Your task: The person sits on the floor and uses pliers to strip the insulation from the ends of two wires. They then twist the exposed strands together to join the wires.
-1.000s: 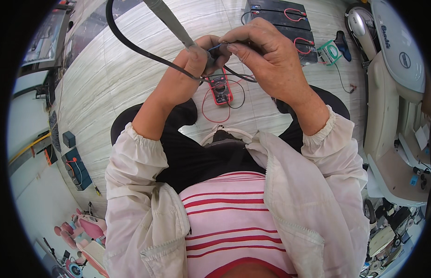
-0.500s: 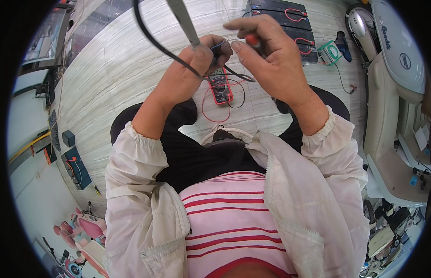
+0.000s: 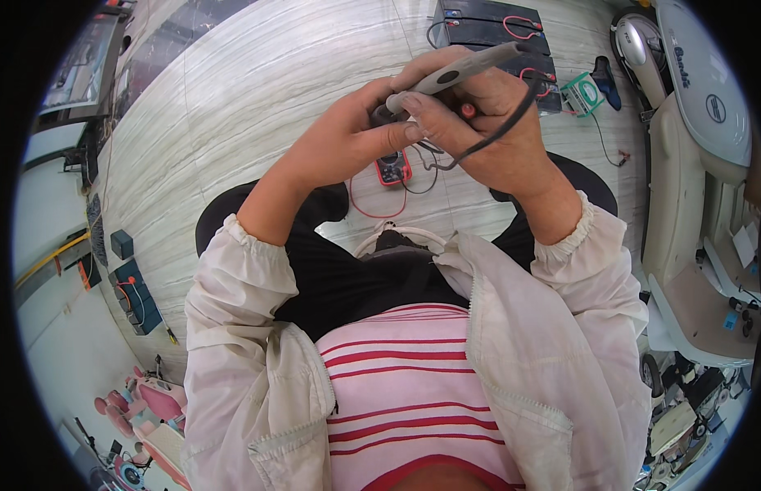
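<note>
My left hand [image 3: 339, 141] and my right hand [image 3: 499, 110] meet above the floor, fingers touching or nearly so. Between my right thumb and forefinger lies a grey, pen-shaped tool [image 3: 458, 74], tilted up to the right. Its near end rests by my left fingertips, which are closed round something partly hidden. A black cable [image 3: 503, 131] arcs over my right hand and loops below the fingers. A small red-ended object [image 3: 468, 110] shows within my right palm. Under the hands a red multimeter [image 3: 392, 170] with red and black leads lies partly covered.
Black batteries [image 3: 499, 37] with red wires stand ahead on the right. A green-and-white device [image 3: 582, 94] with a clip lead is beside them. A beige scooter [image 3: 691, 188] lines the right side. Further batteries [image 3: 136, 296] sit at left on the tiled floor [image 3: 200, 114].
The grey tool has swung from upright in my left hand to slanting across my right fingers. My right hand has closed on it, and the cable now drapes over that hand.
</note>
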The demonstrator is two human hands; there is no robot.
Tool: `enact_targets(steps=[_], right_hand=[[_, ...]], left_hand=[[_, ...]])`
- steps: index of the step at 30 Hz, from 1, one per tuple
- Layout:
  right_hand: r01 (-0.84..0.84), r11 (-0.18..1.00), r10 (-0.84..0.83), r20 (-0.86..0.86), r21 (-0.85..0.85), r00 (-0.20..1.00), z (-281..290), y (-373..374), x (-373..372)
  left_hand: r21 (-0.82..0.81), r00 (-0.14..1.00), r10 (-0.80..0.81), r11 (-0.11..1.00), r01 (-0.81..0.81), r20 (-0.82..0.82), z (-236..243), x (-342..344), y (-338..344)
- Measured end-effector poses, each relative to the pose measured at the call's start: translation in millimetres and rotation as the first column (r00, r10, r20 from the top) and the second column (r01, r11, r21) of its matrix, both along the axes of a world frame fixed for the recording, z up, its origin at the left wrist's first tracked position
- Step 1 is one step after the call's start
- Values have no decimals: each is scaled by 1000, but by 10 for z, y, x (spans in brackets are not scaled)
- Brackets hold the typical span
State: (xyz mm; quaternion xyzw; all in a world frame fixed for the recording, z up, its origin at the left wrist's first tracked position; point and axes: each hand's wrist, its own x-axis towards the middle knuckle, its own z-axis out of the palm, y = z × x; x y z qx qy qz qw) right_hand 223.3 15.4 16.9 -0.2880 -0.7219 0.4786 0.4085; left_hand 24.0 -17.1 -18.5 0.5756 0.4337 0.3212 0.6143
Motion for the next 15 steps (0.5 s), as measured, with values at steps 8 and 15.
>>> enact_targets(steps=[8,15], right_hand=[[57,960,-42,-60,274,997,24,1,-14],[122,987,-105,-158,108,982,61,-24,19]], left_hand=[[-8,1000,7,1000,-7,-24,-12,20,31],[-107,993,84,991,-74,88,134,-1,27]])
